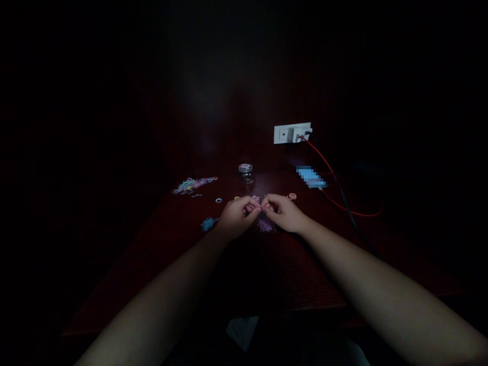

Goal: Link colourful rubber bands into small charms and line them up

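My left hand (235, 217) and my right hand (286, 213) meet fingertip to fingertip above the dark red table, each closed in a pinch. Whatever sits between the fingertips is too small and dim to name. Just below them lies a heap of purple elastic bands (266, 225). Beside my left wrist is a heap of blue elastic bands (208, 223), with a blue ring-shaped band (218, 200) behind it. Pink bands (255, 198) show partly behind the hands. Peach-coloured ring bands (292, 196) rest beyond my right hand.
A mixed heap of coloured bands (190, 185) lies at the back left. Behind the hands stands a clear lidded jar (246, 174). At the right, a blurred-out phone-like object (311, 177) connects by a red cable (324, 161) to a wall socket (282, 134). A black cable hangs there too.
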Tool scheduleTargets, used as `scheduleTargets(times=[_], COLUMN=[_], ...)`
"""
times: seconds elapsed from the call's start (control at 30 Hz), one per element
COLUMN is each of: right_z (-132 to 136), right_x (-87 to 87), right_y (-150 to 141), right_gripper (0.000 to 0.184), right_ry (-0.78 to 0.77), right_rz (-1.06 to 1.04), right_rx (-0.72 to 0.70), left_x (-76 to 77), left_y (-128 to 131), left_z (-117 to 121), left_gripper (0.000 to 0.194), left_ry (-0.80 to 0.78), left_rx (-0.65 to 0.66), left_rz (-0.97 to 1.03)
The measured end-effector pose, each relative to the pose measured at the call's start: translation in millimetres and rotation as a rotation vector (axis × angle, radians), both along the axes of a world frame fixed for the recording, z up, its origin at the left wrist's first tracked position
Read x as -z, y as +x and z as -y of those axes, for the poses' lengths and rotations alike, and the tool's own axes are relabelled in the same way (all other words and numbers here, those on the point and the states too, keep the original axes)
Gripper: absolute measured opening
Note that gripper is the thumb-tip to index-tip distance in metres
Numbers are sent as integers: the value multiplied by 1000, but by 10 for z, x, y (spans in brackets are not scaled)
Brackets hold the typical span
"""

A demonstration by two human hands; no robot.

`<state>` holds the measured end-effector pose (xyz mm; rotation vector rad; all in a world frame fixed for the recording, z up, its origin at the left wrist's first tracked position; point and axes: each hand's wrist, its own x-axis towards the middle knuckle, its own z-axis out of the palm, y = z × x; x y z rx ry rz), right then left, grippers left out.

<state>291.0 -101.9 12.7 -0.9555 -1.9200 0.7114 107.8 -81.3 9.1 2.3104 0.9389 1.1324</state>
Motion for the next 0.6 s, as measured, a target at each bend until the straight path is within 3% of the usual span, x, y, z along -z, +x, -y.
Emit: scheduleTargets(times=[0.6], right_z=[6], right_x=[-31], right_y=[23], right_gripper=[5], right_ry=[78], right_rz=[12], right_rx=[63], left_x=[39], left_y=[-6], left_z=[-42], left_gripper=[13], left_ry=[-6], left_rx=[-26], left_rz=[-2])
